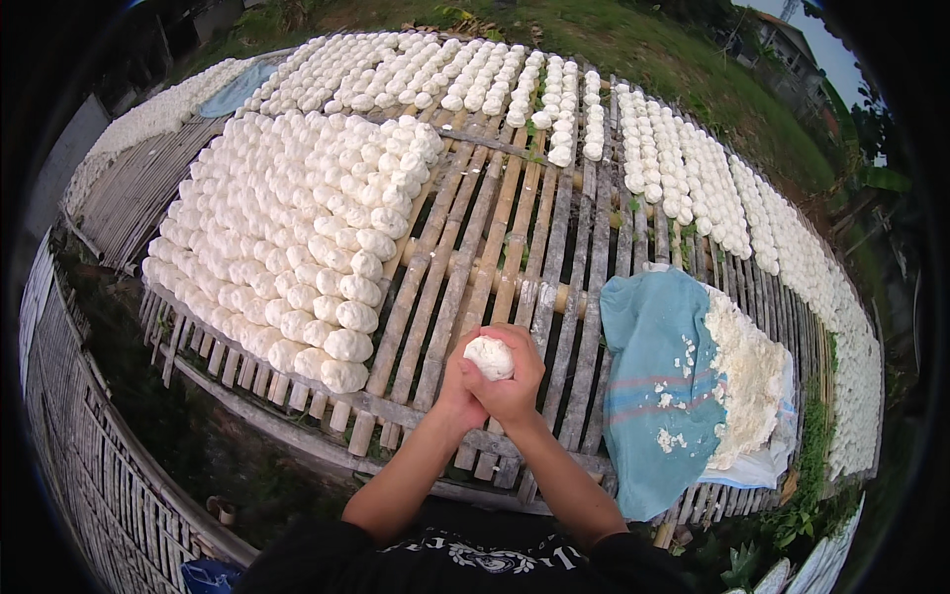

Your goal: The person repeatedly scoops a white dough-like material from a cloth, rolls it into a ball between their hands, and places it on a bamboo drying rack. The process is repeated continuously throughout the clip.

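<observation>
Cupping white lump (489, 356), both hands (492, 388)

Single head view, looking steeply down, close above bamboo rack (495, 247)

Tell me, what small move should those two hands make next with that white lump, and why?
Probably set the white lump down beside the last ball at the near end of the rows on the bamboo rack. Both hands, left hand and right hand, are cupped round it and it already looks round like the laid-out balls, with bare slats next to them.
</observation>
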`<action>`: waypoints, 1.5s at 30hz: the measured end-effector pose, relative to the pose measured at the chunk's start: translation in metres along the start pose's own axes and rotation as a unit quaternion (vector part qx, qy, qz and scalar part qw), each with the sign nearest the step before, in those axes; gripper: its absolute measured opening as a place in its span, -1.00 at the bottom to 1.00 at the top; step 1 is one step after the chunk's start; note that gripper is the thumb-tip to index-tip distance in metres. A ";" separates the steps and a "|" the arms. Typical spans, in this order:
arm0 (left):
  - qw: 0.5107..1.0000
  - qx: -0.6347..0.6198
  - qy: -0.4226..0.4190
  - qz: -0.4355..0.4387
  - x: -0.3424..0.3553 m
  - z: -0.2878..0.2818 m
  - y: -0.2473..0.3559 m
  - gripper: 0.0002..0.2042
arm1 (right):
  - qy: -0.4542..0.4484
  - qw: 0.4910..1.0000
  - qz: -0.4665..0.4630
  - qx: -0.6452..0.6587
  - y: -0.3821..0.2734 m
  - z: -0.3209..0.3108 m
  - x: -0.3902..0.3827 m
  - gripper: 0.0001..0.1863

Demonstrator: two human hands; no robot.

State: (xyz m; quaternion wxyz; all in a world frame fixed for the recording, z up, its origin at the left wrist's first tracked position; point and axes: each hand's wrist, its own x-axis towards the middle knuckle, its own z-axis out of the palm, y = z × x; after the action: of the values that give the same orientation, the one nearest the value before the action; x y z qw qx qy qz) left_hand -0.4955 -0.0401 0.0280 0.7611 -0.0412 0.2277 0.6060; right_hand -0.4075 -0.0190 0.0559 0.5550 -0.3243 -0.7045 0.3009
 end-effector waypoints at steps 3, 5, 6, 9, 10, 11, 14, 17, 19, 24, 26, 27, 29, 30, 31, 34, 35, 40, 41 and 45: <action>0.999 -0.011 -0.035 0.020 0.006 -0.021 0.037 -0.54 | -0.084 0.996 -0.031 -0.029 0.006 0.017 0.021 -0.38; 1.000 -0.015 -0.006 0.016 0.013 -0.030 0.060 -0.53 | -0.167 0.986 -0.018 -0.024 0.009 0.023 0.034 -0.25; 0.999 -0.021 -0.028 0.016 0.020 -0.033 0.068 -0.53 | -0.195 0.981 0.005 -0.024 0.013 0.028 0.043 -0.21; 0.999 -0.020 -0.010 0.029 0.033 -0.054 0.084 -0.49 | -0.281 0.957 0.050 -0.040 0.028 0.049 0.057 -0.09; 0.999 -0.021 -0.008 0.040 0.036 -0.065 0.087 -0.48 | -0.304 0.948 0.086 -0.044 0.037 0.057 0.060 -0.09; 0.998 -0.023 -0.004 0.051 0.038 -0.079 0.089 -0.48 | -0.328 0.936 0.121 -0.047 0.047 0.066 0.060 -0.09; 0.995 -0.034 0.061 0.078 0.037 -0.132 0.084 -0.48 | -0.368 0.913 0.175 -0.007 0.086 0.103 0.039 -0.16; 0.940 0.029 0.321 0.115 0.012 -0.187 0.069 -0.59 | -0.412 0.855 0.307 0.072 0.120 0.138 -0.008 -0.16; 0.891 0.087 0.426 0.133 -0.025 -0.220 0.059 -0.64 | -0.444 0.847 0.280 0.086 0.135 0.156 -0.041 -0.14; 0.873 0.059 0.419 0.242 -0.075 -0.258 0.054 -0.63 | -0.493 0.852 0.150 0.088 0.153 0.197 -0.090 -0.05; 0.883 0.050 0.376 0.277 -0.078 -0.260 0.054 -0.62 | -0.510 0.851 0.069 0.099 0.158 0.208 -0.099 0.00; 0.877 0.058 0.394 0.270 -0.077 -0.261 0.053 -0.61 | -0.531 0.841 0.055 0.084 0.159 0.212 -0.102 0.06; 0.878 0.071 0.386 0.275 -0.072 -0.260 0.052 -0.61 | -0.508 0.860 0.038 0.024 0.158 0.213 -0.112 0.09; 0.876 0.078 0.393 0.267 -0.070 -0.260 0.052 -0.62 | -0.489 0.872 0.032 -0.007 0.157 0.213 -0.116 0.11; 0.874 0.090 0.397 0.265 -0.069 -0.261 0.052 -0.63 | -0.460 0.886 0.013 -0.049 0.154 0.210 -0.122 0.15; 0.871 0.151 0.395 0.251 -0.071 -0.263 0.052 -0.58 | -0.411 0.909 0.003 -0.075 0.140 0.202 -0.131 0.17; 0.871 0.176 0.390 0.243 -0.073 -0.263 0.052 -0.54 | -0.499 0.860 0.048 -0.095 0.137 0.198 -0.130 0.23; 0.854 0.246 0.389 0.243 -0.074 -0.268 0.054 -0.45 | -0.412 0.904 0.107 -0.029 0.122 0.152 -0.125 0.20; 0.837 0.276 0.407 0.239 -0.073 -0.269 0.055 -0.44 | -0.385 0.912 0.141 -0.029 0.120 0.131 -0.127 0.16; 0.763 0.409 0.415 0.280 -0.050 -0.278 0.060 -0.39 | -0.303 0.911 0.275 -0.048 0.111 0.011 -0.155 -0.09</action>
State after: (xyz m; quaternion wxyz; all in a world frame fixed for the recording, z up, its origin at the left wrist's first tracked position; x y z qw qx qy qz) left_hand -0.6421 -0.1633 -0.1874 0.3337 0.0927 0.7489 0.5650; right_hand -0.3779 -0.0744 -0.1243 0.1936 -0.4246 -0.7354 0.4914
